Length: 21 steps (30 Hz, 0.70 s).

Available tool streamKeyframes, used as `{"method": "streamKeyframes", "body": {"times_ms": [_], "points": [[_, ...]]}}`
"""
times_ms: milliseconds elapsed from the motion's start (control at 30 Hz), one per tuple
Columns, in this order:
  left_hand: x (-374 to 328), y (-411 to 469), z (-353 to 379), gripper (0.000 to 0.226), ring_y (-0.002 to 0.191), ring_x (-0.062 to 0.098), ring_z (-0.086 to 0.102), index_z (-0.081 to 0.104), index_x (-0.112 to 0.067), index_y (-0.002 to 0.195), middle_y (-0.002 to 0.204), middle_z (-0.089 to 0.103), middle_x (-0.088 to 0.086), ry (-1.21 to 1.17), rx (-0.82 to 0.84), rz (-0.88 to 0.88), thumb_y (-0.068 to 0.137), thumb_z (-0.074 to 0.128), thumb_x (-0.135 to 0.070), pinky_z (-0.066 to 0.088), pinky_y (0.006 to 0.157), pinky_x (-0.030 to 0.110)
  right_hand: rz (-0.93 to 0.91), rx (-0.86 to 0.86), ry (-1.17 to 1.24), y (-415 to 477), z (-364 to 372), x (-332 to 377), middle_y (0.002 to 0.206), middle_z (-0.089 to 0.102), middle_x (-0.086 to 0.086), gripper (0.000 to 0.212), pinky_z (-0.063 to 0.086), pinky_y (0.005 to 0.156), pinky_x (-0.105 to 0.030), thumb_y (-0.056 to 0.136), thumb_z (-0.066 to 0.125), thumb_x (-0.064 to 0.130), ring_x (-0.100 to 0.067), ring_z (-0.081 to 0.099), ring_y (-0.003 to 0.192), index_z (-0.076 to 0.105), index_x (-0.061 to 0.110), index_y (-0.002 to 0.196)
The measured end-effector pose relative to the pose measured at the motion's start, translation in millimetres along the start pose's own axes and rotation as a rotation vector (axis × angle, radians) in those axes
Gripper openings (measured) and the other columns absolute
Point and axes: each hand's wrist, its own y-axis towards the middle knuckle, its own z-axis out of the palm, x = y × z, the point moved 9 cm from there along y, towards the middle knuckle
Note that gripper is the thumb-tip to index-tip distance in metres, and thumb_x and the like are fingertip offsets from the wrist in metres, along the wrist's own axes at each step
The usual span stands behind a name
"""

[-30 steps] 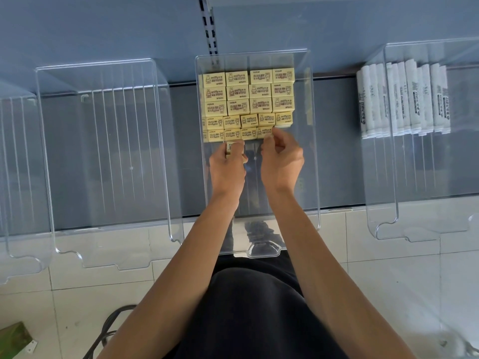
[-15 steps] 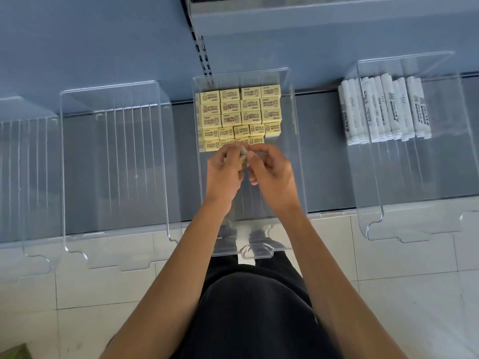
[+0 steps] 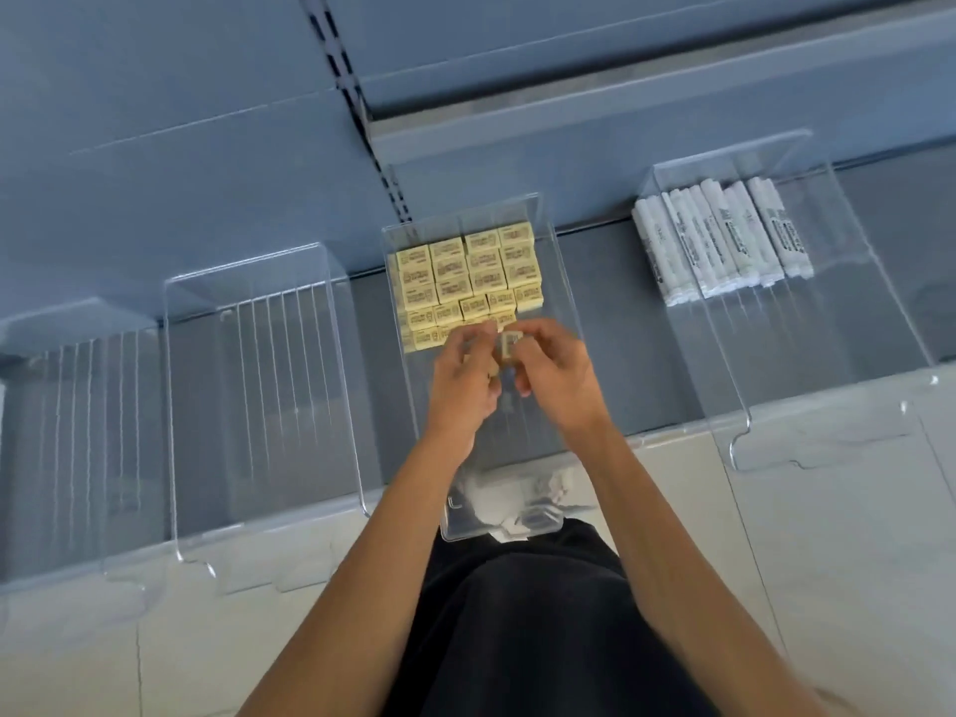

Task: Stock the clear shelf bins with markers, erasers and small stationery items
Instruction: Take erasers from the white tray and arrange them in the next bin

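even daylight | soft motion blur | wide-angle edge warp | faint bin (image 3: 538,530) glare

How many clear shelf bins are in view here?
4: far-left bin, cut off by the frame; second bin beside it; centre bin holding erasers; right bin holding markers. More may lie outside the frame.

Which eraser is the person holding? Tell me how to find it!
Look at the middle clear bin on the shelf, the one with rows of yellow erasers at its back. Just in front of those rows, the right hand pinches one eraser. It alone is out of the rows, between fingertips.
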Motion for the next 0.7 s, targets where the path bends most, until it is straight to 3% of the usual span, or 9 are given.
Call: {"method": "streamKeyframes", "body": {"times_ms": [133, 200, 333, 433, 600, 700], "points": [[-15, 20, -2, 0.034, 0.038, 0.007, 0.033, 0.056, -0.015, 0.082, 0.065, 0.048, -0.002, 0.025, 0.031, -0.044, 0.105, 0.043, -0.036, 0.020, 0.037, 0.017, 0.136, -0.194, 0.178, 1, -5, -17, 0.069, 0.063, -0.002, 0.010, 0.054, 0.061, -0.031, 0.093, 0.057, 0.008, -0.012, 0.059, 0.060, 0.059, 0.010, 0.103], [-16, 26, -4, 0.039, 0.038, 0.008, 0.032, 0.053, -0.015, 0.077, 0.063, 0.046, -0.002, 0.027, 0.039, -0.055, 0.107, 0.039, -0.036, 0.019, 0.037, 0.018, 0.252, -0.251, 0.389, 0, 0, -32, 0.069, 0.058, -0.005, 0.003, 0.050, 0.055, -0.025, 0.092, 0.060, 0.005, -0.015, 0.055, 0.060, 0.057, 0.007, 0.093], [-14, 38, -9, 0.035, 0.043, 0.012, 0.037, 0.056, -0.012, 0.081, 0.070, 0.052, -0.001, -0.071, 0.063, -0.115, 0.105, 0.033, -0.023, 0.027, 0.039, 0.021, 0.477, -0.501, 0.916, -9, 22, -59, 0.066, 0.054, -0.006, 0.013, 0.049, 0.055, -0.019, 0.092, 0.061, 0.001, -0.015, 0.053, 0.062, 0.055, 0.004, 0.081], [-13, 43, -1, 0.025, 0.049, 0.012, 0.040, 0.057, -0.010, 0.087, 0.072, 0.048, -0.001, -0.129, 0.132, -0.151, 0.097, 0.034, -0.015, 0.032, 0.043, 0.023, 0.547, -0.641, 1.008, -9, 26, -67, 0.079, 0.065, -0.008, 0.009, 0.055, 0.061, -0.018, 0.091, 0.067, 0.007, -0.015, 0.064, 0.070, 0.061, 0.005, 0.085], [-12, 53, -3, 0.022, 0.052, 0.011, 0.040, 0.056, -0.014, 0.085, 0.073, 0.047, -0.002, -0.104, 0.161, -0.191, 0.096, 0.038, -0.011, 0.031, 0.047, 0.022, 0.543, -0.800, 1.046, 4, 34, -64, 0.066, 0.065, -0.005, 0.009, 0.056, 0.057, -0.019, 0.089, 0.069, 0.009, -0.012, 0.063, 0.057, 0.065, 0.003, 0.085], [-11, 60, -5, 0.022, 0.050, 0.010, 0.040, 0.056, -0.015, 0.087, 0.072, 0.049, -0.003, -0.090, 0.164, -0.209, 0.098, 0.037, -0.012, 0.030, 0.047, 0.023, 0.506, -0.869, 1.048, 11, 40, -65, 0.075, 0.068, -0.009, 0.012, 0.055, 0.055, -0.020, 0.090, 0.068, 0.010, -0.013, 0.064, 0.059, 0.063, 0.002, 0.097]]}}
